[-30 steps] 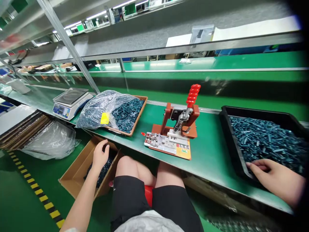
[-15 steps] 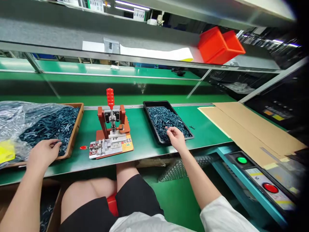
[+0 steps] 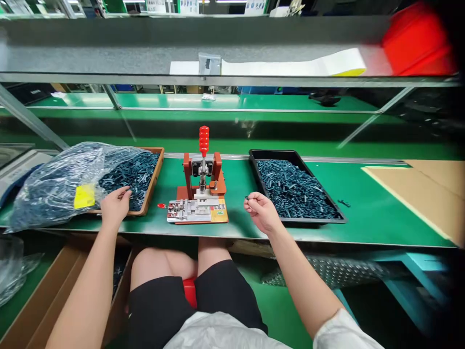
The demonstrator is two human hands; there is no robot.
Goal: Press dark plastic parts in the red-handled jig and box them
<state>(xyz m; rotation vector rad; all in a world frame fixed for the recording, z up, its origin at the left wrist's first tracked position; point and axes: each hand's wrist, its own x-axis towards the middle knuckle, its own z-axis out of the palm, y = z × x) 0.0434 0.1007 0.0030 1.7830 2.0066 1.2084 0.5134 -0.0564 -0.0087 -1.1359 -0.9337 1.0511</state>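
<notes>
My left hand (image 3: 115, 207) is at the front right part of the brown tray (image 3: 155, 180), its fingers pinched over the small dark parts (image 3: 135, 170) heaped there. Whatever lies between those fingertips is too small to make out. My right hand (image 3: 262, 211) is raised just left of the black tray (image 3: 315, 221), pinching a small dark part (image 3: 247, 198). More dark blue-grey parts (image 3: 290, 186) fill that black tray. Between my hands stands a toggle clamp fixture (image 3: 198, 208) with its red handle (image 3: 204, 140) upright; neither hand touches it.
A clear plastic bag (image 3: 54, 186) with a yellow label (image 3: 84, 196) covers much of the brown tray. One loose part (image 3: 344, 203) lies right of the black tray. Cardboard (image 3: 417, 194) is at the right. A metal shelf (image 3: 145, 55) spans above the green bench (image 3: 236, 169).
My right hand has left the black tray toward the fixture, a small part in its fingertips. My left hand stays at the brown tray. The view has turned left.
</notes>
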